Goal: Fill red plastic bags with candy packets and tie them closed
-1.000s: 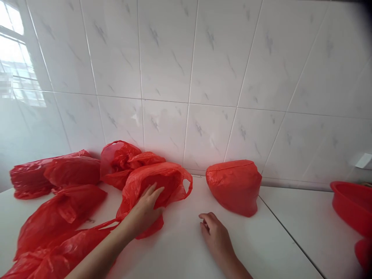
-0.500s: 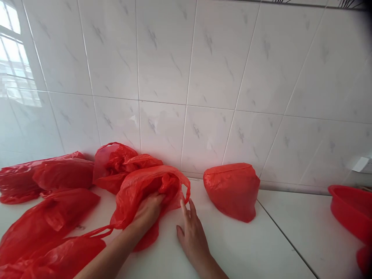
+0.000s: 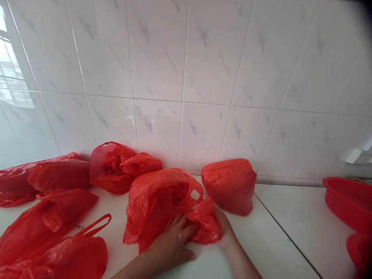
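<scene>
A crumpled red plastic bag (image 3: 157, 201) lies on the white surface in front of me, its handle loop standing up at the right. My left hand (image 3: 171, 240) presses against the front of this bag, thumb apart from the stretched fingers. Around the right side of a bunched part of the plastic curls my right hand (image 3: 225, 226); its fingertips are hidden behind the bag. What the bag contains, if anything, cannot be made out. Just beyond my right hand sits a full, rounded red bag (image 3: 229, 186) against the wall.
More red plastic bags (image 3: 61, 176) crowd the left side, one with a handle loop (image 3: 97, 226) sticking up. A red basin (image 3: 345, 203) stands at the far right, with another red object (image 3: 360, 252) below it. White tiles (image 3: 157, 58) cover the wall behind.
My left hand has come out of the bag's opening to its front. My right hand has moved right and around a bunched part of the bag. The bag has shifted right.
</scene>
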### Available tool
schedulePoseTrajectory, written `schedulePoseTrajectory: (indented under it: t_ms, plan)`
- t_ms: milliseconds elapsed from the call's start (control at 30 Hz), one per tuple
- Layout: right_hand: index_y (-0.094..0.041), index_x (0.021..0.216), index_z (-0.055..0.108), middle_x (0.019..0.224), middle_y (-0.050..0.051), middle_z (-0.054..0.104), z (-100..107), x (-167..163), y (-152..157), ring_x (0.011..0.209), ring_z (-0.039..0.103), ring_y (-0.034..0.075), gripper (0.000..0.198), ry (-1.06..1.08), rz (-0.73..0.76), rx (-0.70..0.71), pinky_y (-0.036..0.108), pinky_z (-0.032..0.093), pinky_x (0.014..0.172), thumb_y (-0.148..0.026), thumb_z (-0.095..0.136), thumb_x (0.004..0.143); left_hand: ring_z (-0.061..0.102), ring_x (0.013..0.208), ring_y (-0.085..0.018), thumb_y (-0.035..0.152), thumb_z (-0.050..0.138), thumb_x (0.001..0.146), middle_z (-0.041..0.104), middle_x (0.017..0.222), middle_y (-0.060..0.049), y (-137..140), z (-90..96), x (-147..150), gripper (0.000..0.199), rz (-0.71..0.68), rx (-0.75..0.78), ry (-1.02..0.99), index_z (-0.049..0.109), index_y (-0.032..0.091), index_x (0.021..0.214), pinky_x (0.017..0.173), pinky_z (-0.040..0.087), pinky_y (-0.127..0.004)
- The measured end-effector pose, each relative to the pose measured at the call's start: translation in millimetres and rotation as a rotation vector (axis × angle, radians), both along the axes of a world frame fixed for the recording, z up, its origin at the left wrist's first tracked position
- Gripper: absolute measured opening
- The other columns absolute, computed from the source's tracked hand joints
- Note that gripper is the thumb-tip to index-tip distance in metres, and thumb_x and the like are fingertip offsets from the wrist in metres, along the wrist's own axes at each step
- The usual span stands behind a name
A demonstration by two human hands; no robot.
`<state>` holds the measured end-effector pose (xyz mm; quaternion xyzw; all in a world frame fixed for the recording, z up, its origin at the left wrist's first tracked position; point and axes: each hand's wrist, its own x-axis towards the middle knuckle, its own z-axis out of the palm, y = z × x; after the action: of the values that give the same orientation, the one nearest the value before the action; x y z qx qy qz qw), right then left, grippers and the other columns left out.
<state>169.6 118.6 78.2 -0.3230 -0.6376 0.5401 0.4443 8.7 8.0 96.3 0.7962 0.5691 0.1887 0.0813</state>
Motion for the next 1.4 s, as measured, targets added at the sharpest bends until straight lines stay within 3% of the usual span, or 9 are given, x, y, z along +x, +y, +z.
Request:
schedulePoseTrajectory:
  t_ms: [233,400,600,700,933,1067,1167,1267,1400]
  plan:
    - [-0.027,0.137,0.04,0.124,0.011,0.06,-1.6,22.5,-12.8,0.108,0.06,0.025,0.082,0.182,0.117,-0.219,0.041,0.048,0.09,-0.046,0.076,0.066,0.034,0.132,-0.034,0.03,0.053,0.089,0.053,0.133,-0.004,41.9,-9.5,-23.1,0.032,-0.028,0.263,0.216,0.059,0.032,0.12,0.105,0.028,-0.06]
    - [-0.021,0.105,0.068,0.111,0.008,0.068,-6.7,17.8,-5.0,0.109,0.058,0.029,0.046,0.155,-0.115,-0.149,0.044,0.04,0.1,-0.031,0.077,0.061,0.029,0.136,-0.028,0.009,0.046,0.086,0.032,0.15,-0.009,40.0,-20.7,-8.8,0.049,0.017,0.374,0.224,0.047,0.025,0.132,0.111,0.024,-0.053]
    - [-0.025,0.107,0.066,0.113,0.006,0.068,-6.5,84.8,-8.2,0.107,0.06,0.029,0.048,0.283,-0.118,-0.324,0.042,0.049,0.087,-0.035,0.078,0.062,0.038,0.13,-0.038,0.004,0.037,0.083,0.043,0.141,-0.02,46.1,-35.2,-38.0,0.051,0.391,0.43,0.111,0.046,0.016,0.131,0.1,0.03,-0.065]
    - [-0.025,0.1,0.069,0.109,0.007,0.07,4.1,109.4,-26.8,0.101,0.062,0.029,0.043,0.297,-0.051,-0.414,0.038,0.051,0.079,-0.033,0.08,0.06,0.038,0.131,-0.033,0.001,0.033,0.082,0.045,0.14,-0.016,40.5,-27.1,-32.2,0.051,0.389,0.443,0.062,0.05,0.018,0.128,0.103,0.03,-0.06]
    - [-0.023,0.101,0.066,0.1,0.009,0.071,23.8,95.6,-56.1,0.093,0.064,0.03,0.043,0.293,-0.072,-0.485,0.041,0.049,0.078,-0.046,0.073,0.065,0.052,0.117,-0.026,0.002,0.054,0.055,0.056,0.13,-0.007,2.5,-16.2,43.6,0.084,0.128,0.035,-0.494,0.044,0.028,0.135,0.092,0.045,-0.034]
    - [-0.023,0.092,0.062,0.086,0.003,0.066,10.5,107.0,-47.1,0.078,0.061,0.019,0.038,0.172,-0.301,-0.423,0.03,0.048,0.068,-0.051,0.071,0.068,0.059,0.065,-0.017,0.004,0.042,0.056,0.061,0.066,0.003,0.8,-21.7,53.9,0.03,0.292,-0.148,-0.74,0.062,0.02,0.07,0.052,0.039,-0.022]
    - [-0.021,0.067,0.05,0.063,-0.003,0.051,6.9,115.0,-47.8,0.056,0.048,0.01,0.038,0.001,-0.454,-0.3,0.022,0.039,0.052,-0.056,0.058,0.079,0.054,0.059,-0.015,0.009,0.04,0.066,0.055,0.062,0.004,5.0,-18.2,51.7,0.015,0.377,-0.13,-0.826,0.051,0.02,0.066,0.048,0.036,-0.022]
    - [-0.021,0.071,0.051,0.06,-0.002,0.052,10.6,98.3,-64.8,0.052,0.047,0.012,0.04,-0.117,-0.233,-0.175,0.023,0.036,0.048,-0.058,0.045,0.084,0.056,0.064,-0.016,0.017,0.046,0.074,0.059,0.068,0.002,5.1,-10.3,53.2,0.005,0.406,-0.107,-0.893,0.05,0.02,0.072,0.056,0.042,-0.023]
    - [-0.024,0.114,0.051,0.096,0.004,0.065,11.3,59.0,-91.2,0.076,0.059,0.018,0.061,-0.289,-0.102,-0.094,0.024,0.043,0.058,-0.039,0.075,0.06,0.06,0.072,-0.018,0.02,0.057,0.071,0.064,0.076,-0.001,-3.2,-4.2,63.4,0.011,0.261,-0.176,-1.034,0.056,0.018,0.083,0.062,0.045,-0.024]
